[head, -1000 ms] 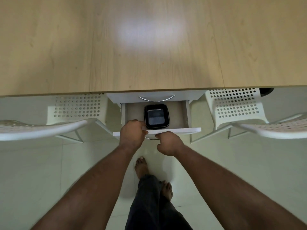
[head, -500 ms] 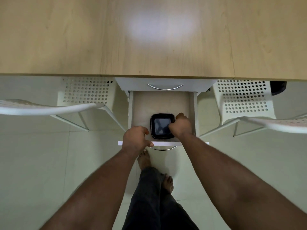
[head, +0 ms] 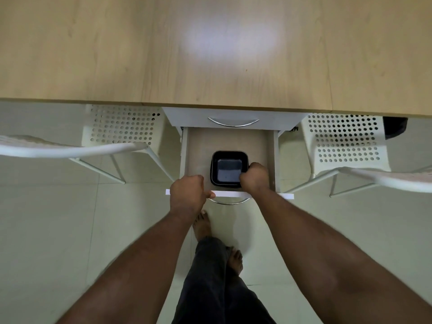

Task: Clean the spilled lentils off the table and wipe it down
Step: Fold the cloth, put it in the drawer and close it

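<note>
A pale wooden table [head: 210,54] fills the top of the view; no lentils show on it. Below its front edge a white drawer [head: 271,150] stands pulled out. Inside it sits a black square container [head: 228,162], with nothing in it. My left hand [head: 188,195] grips the drawer's white front panel [head: 286,195], fingers curled over its top edge. My right hand [head: 254,177] reaches into the drawer and grips the container's right rim.
A second, closed drawer with a curved metal handle [head: 232,122] sits above the open one. White perforated chairs stand at the left [head: 121,127] and right [head: 343,143]. A dark bin [head: 395,127] shows under the table at right. My bare feet [head: 202,224] stand on pale floor tiles.
The drawer has slid further out. My right hand left the front edge, reached in and took hold of the black container's right rim. My left hand stayed on the front panel.
</note>
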`<state>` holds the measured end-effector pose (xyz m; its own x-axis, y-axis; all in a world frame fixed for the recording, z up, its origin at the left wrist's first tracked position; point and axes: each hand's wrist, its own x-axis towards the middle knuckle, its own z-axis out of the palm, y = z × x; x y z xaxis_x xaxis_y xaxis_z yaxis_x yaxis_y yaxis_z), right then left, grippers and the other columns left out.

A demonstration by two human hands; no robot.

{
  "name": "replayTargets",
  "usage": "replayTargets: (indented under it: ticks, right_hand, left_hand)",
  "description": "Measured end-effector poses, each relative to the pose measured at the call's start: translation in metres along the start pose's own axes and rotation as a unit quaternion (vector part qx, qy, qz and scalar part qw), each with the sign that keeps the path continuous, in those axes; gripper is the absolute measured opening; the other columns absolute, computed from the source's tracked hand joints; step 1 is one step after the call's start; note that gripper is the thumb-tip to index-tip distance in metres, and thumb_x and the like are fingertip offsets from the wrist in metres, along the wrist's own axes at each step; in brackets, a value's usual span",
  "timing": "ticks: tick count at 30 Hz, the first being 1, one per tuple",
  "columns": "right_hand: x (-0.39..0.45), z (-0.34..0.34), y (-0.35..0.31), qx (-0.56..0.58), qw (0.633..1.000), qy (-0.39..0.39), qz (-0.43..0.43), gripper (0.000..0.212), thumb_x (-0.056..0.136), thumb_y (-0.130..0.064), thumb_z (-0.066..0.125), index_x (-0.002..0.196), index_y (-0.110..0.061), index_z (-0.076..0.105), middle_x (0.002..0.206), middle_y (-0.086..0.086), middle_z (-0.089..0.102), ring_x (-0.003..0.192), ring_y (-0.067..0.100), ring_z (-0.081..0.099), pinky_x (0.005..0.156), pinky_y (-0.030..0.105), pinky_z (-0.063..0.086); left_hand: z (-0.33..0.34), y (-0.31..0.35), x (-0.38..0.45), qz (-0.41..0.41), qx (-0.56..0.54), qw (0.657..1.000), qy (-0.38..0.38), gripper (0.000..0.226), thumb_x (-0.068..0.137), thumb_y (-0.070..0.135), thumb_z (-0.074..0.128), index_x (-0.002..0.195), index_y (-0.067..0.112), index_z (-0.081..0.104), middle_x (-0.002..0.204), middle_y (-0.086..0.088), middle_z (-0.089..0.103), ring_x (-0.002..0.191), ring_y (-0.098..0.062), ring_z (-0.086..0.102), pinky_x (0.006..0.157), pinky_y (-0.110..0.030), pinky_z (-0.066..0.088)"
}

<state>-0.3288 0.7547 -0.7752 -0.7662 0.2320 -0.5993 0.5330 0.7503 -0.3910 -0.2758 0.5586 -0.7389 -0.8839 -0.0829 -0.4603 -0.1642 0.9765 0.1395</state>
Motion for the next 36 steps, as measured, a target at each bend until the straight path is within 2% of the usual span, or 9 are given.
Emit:
replayTargets:
  ticks: [4,8,10,15,19,24,27,32,36]
  right_hand:
    - [-0.006,-0.024,-0.016,0.033,0.997,0.055,-0.045,0.012,0.088,-0.002,0.061,0.080,-0.006,0.053,0.075,0.004,0.054,0.064,0.020,0.053,0.050,0.026,0.033]
    - [-0.008,-0.047,-0.028,0.040,0.992,0.086,-0.081,0.028,0.083,0.001,0.058,0.065,-0.012,0.040,0.067,0.005,0.049,0.055,0.017,0.044,0.045,0.027,0.025]
    - [-0.010,-0.055,-0.029,0.039,0.992,0.086,-0.088,0.029,0.082,0.002,0.058,0.063,-0.011,0.040,0.064,0.005,0.047,0.053,0.017,0.043,0.042,0.026,0.024]
    - [-0.008,-0.063,-0.017,0.045,0.992,0.075,-0.085,0.012,0.079,-0.003,0.060,0.068,-0.003,0.057,0.064,0.009,0.062,0.056,0.023,0.059,0.043,0.027,0.041]
    - [0.000,-0.065,-0.010,0.045,0.993,0.079,-0.070,0.008,0.076,-0.007,0.061,0.073,0.000,0.065,0.067,0.011,0.069,0.062,0.028,0.068,0.057,0.039,0.059]
    - [0.008,-0.068,-0.010,0.055,0.993,0.081,-0.069,0.010,0.075,-0.008,0.061,0.074,0.001,0.064,0.067,0.015,0.069,0.063,0.033,0.069,0.058,0.043,0.060]
    - [0.010,-0.069,-0.012,0.050,0.993,0.077,-0.070,0.011,0.073,-0.009,0.061,0.072,0.001,0.064,0.065,0.015,0.069,0.062,0.033,0.070,0.057,0.044,0.060]
    - [0.009,-0.066,-0.011,0.049,0.994,0.067,-0.065,0.013,0.071,-0.011,0.059,0.071,0.001,0.065,0.064,0.014,0.069,0.062,0.032,0.070,0.058,0.044,0.060]
    - [-0.004,-0.072,-0.015,0.051,0.996,0.050,-0.057,0.013,0.071,-0.011,0.059,0.070,0.002,0.063,0.065,0.015,0.069,0.064,0.033,0.070,0.058,0.045,0.061]
  left_hand:
    - [0.000,0.010,0.004,-0.080,-0.015,0.996,0.021,0.053,0.090,0.072,0.063,0.084,0.019,0.063,0.070,0.002,0.052,0.070,-0.022,0.053,0.062,-0.032,0.036]
    - [0.001,0.019,0.031,-0.231,-0.289,0.928,0.038,0.046,0.083,0.055,0.083,0.085,0.010,0.071,0.078,-0.002,0.066,0.075,-0.024,0.062,0.067,-0.032,0.047]
    - [-0.002,0.025,0.047,-0.297,-0.427,0.852,0.052,0.042,0.087,0.045,0.083,0.084,0.004,0.076,0.080,-0.004,0.074,0.081,-0.026,0.073,0.074,-0.037,0.059]
    - [-0.022,0.046,0.069,-0.361,-0.765,0.529,0.072,0.035,0.104,0.037,0.065,0.101,0.003,0.069,0.088,-0.016,0.078,0.082,-0.029,0.079,0.080,-0.044,0.066]
    - [-0.032,0.049,0.092,-0.317,-0.857,0.404,0.041,0.074,0.105,0.061,0.049,0.148,0.000,0.046,0.112,-0.027,0.072,0.101,-0.038,0.075,0.097,-0.050,0.061]
    - [-0.050,0.053,0.120,-0.260,-0.911,0.319,0.002,0.089,0.106,0.066,0.037,0.161,-0.003,0.024,0.160,-0.030,0.038,0.146,-0.046,0.043,0.123,-0.057,0.034]
    - [-0.054,0.056,0.128,-0.233,-0.926,0.298,-0.011,0.086,0.108,0.064,0.034,0.160,-0.004,0.027,0.164,-0.028,0.034,0.152,-0.045,0.034,0.127,-0.058,0.025]
    - [-0.046,0.050,0.116,-0.212,-0.914,0.344,-0.029,0.081,0.110,0.061,0.031,0.162,-0.001,0.027,0.163,-0.025,0.038,0.149,-0.041,0.042,0.125,-0.053,0.032]
    - [-0.050,0.046,0.099,-0.219,-0.815,0.533,-0.062,0.058,0.111,0.050,0.042,0.146,0.004,0.054,0.148,-0.016,0.059,0.135,-0.032,0.057,0.100,-0.046,0.053]
